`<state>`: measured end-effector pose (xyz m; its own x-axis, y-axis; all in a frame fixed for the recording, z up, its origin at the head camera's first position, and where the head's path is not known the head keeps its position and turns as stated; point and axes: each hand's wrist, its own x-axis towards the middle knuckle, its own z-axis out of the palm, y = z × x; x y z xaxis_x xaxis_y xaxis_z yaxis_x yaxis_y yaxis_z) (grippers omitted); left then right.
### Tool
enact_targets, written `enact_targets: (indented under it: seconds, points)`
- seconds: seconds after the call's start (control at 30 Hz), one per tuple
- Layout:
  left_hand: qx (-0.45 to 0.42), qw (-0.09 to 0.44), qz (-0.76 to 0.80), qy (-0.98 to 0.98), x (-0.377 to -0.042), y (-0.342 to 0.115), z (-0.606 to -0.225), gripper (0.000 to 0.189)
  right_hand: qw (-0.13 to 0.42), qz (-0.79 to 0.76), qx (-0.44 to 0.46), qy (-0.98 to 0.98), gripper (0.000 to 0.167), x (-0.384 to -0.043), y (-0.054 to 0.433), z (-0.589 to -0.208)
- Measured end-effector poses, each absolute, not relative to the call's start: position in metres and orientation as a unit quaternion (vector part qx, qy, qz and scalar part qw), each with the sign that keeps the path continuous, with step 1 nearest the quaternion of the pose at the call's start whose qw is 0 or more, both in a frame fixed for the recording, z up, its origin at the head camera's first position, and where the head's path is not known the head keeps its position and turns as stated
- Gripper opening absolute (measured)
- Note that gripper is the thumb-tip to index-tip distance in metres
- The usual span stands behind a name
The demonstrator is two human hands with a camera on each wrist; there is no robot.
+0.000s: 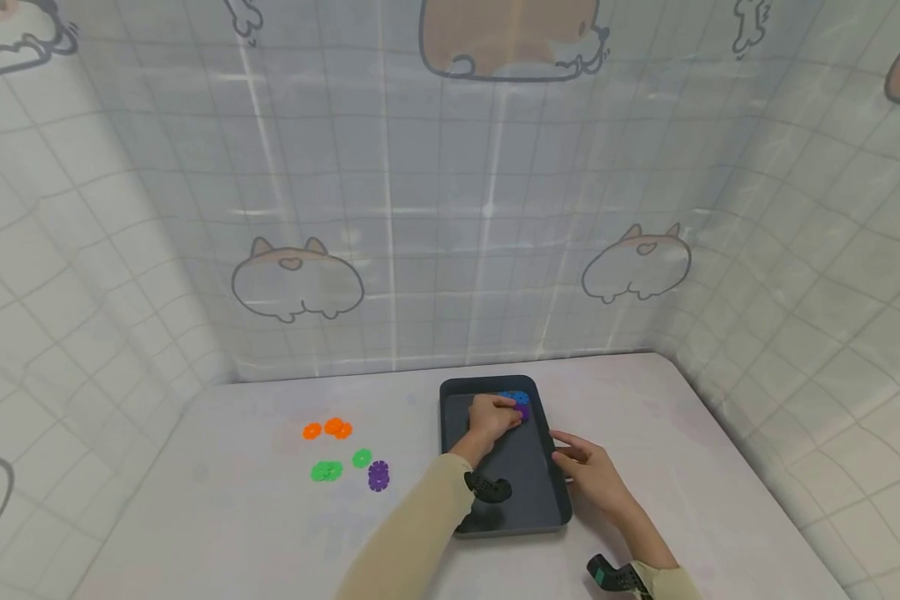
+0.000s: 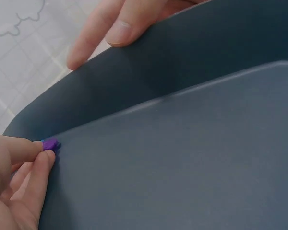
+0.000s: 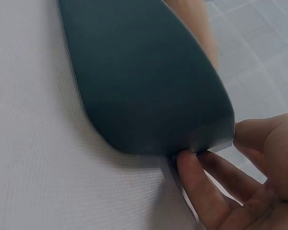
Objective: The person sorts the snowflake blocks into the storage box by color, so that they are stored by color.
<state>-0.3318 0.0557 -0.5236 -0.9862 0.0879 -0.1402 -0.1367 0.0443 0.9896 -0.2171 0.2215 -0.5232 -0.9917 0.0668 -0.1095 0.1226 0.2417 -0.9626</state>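
Observation:
Reaching into the far right corner of a dark grey tray (image 1: 506,467), my left hand (image 1: 490,421) pinches a small purple disc (image 2: 51,144) between thumb and fingertips. Blue notched discs (image 1: 520,397) lie in the tray beside those fingertips, close to the far wall. At the right long side, my right hand (image 1: 592,475) holds the tray's edge. Its thumb (image 2: 120,33) laps over the rim, while its other fingers (image 3: 194,179) touch the outside of the wall, low down in the right wrist view.
Left of the tray on the white table (image 1: 232,508) lie several orange discs (image 1: 333,427), green discs (image 1: 326,471), another green disc (image 1: 362,458) and purple discs (image 1: 378,476). Curtains with a grid and cartoon dogs (image 1: 450,208) enclose the table's back and sides.

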Motion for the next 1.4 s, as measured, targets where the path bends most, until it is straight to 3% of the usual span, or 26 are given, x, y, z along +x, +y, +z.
enact_targets:
  seconds: [0.57,1.4]
  points:
    - [-0.032,0.024,0.631,0.775,-0.328,0.062,-0.523,0.010,0.021,-0.615,0.058,0.786,0.040,-0.219,0.222,-0.525]
    - [-0.021,-0.005,0.540,0.841,-0.326,0.063,-0.521,0.009,0.017,-0.612,0.063,0.788,0.040,-0.219,0.223,-0.527]
